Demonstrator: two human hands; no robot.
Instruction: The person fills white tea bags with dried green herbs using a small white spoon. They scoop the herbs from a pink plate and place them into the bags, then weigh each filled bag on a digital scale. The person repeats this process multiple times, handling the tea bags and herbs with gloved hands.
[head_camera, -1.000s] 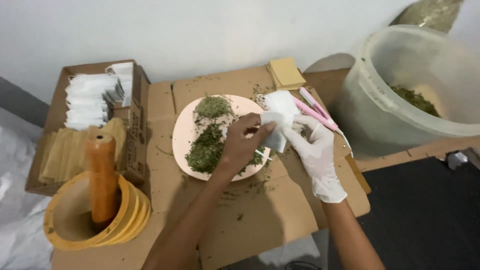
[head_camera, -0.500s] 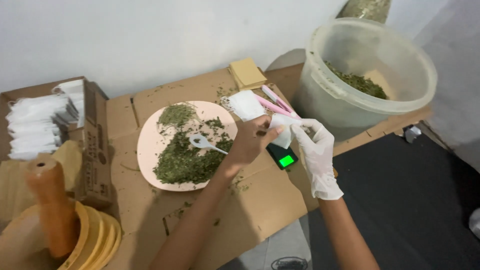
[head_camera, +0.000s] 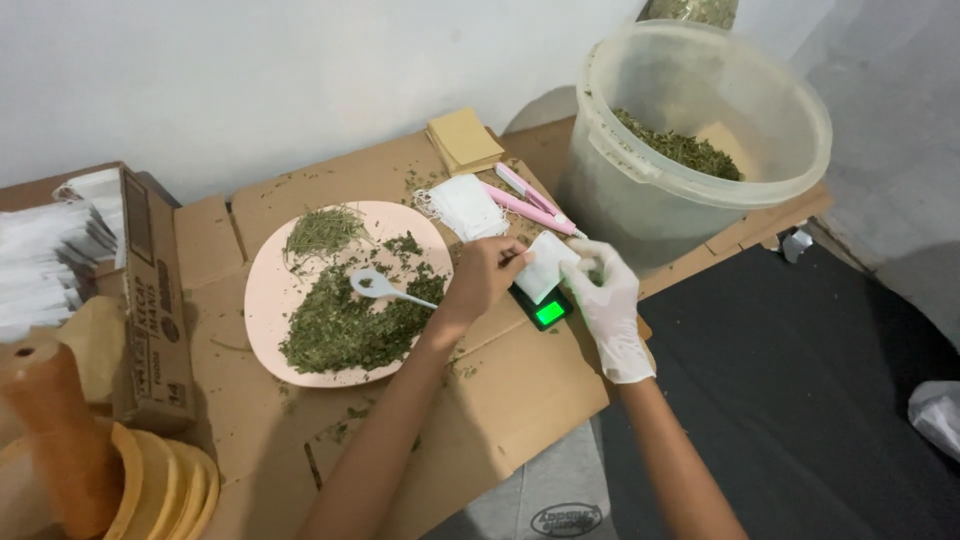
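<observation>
1. The sachet (head_camera: 546, 264) is a small white square of thin paper, held upright just above the scale (head_camera: 547, 309), whose screen glows green.
2. The scale sits on the cardboard (head_camera: 520, 385), between the pink plate (head_camera: 262, 300) and the tub (head_camera: 690, 140).
3. The left hand (head_camera: 485, 275) is bare. Its fingers curl closed, pinching the sachet's left edge at the tips while gripping the handle of a white spoon (head_camera: 385, 288).
4. The spoon's bowl lies over the dried green herb (head_camera: 350, 325) heaped on the plate.
5. The right hand (head_camera: 607, 300) wears a white glove. Its fingers are partly closed, thumb and forefinger nipping the sachet's right edge.
6. Behind the hands lie spare sachets (head_camera: 465, 205), two pink pens (head_camera: 530, 200) and a tan pad (head_camera: 465, 140).
7. The tub holds more herb at its bottom.
</observation>
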